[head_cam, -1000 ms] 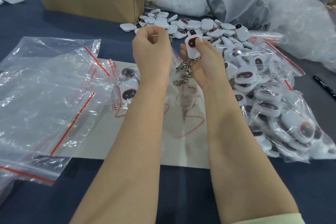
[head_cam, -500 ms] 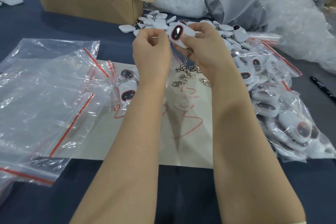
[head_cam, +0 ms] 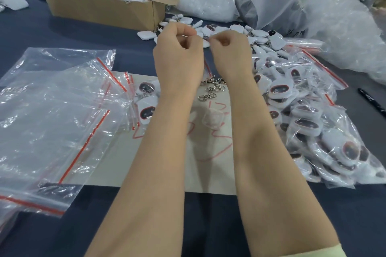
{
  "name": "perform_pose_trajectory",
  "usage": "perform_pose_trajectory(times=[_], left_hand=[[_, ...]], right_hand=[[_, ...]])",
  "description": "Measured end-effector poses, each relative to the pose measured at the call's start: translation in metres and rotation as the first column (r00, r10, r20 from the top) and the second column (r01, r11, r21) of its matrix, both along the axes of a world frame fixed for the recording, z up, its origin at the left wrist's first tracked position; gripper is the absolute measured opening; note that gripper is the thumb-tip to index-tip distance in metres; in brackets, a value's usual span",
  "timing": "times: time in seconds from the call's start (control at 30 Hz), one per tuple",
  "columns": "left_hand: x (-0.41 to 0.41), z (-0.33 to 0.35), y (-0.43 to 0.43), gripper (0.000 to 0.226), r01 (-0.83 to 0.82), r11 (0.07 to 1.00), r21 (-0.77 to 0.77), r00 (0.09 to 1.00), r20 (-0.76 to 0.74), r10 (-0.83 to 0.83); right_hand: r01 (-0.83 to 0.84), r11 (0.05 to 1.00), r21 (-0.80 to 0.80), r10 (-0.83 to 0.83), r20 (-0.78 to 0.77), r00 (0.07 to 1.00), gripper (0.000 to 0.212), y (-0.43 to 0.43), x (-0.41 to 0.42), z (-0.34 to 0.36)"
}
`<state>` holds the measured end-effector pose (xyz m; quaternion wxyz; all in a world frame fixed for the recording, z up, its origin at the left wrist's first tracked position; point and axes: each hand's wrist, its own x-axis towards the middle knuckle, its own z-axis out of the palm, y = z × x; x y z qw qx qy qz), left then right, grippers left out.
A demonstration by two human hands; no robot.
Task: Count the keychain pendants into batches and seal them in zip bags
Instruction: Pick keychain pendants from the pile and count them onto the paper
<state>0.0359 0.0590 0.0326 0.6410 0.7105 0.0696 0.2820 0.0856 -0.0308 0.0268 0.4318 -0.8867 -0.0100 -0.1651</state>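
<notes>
L hand [head_cam: 177,52] & R hand [head_cam: 230,54]: both grips pinch zip bag [head_cam: 207,68] top. Loose pendants [head_cam: 259,34] behind, filled bags [head_cam: 302,123] R, empty bags [head_cam: 52,110] L on counter [head_cam: 62,33].

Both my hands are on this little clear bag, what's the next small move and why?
Probably slide the fingers outward along the mouth of the small clear zip bag to press it shut. The left hand and right hand both pinch its top edge close together, and the silver metal clasps hang below, apparently inside.
</notes>
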Motion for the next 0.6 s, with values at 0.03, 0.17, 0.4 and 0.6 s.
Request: perform_pose_trajectory(times=[0.03, 0.17, 0.4, 0.6], left_hand=[[0.001, -0.001, 0.0, 0.013, 0.007, 0.999, -0.038, 1.0, -0.009, -0.007], [0.003, -0.009, -0.003, 0.012, 0.015, 0.992, -0.126, 0.998, -0.061, -0.023], [0.005, -0.015, -0.01, 0.014, 0.045, 0.992, -0.114, 0.997, -0.051, -0.051], [0.004, -0.016, -0.012, 0.012, 0.049, 0.994, -0.102, 0.997, -0.055, -0.055]], right_hand=[[0.112, 0.993, -0.027, -0.111, 0.017, 0.994, 0.028, 0.0, 0.007, -0.006], [0.107, 0.952, -0.288, -0.173, -0.212, 0.962, 0.044, -0.001, 0.034, -0.035], [0.105, 0.918, -0.382, -0.243, -0.334, 0.911, 0.054, -0.006, 0.051, -0.046], [0.241, 0.921, -0.307, -0.325, -0.263, 0.908, 0.042, -0.006, 0.049, -0.048]])
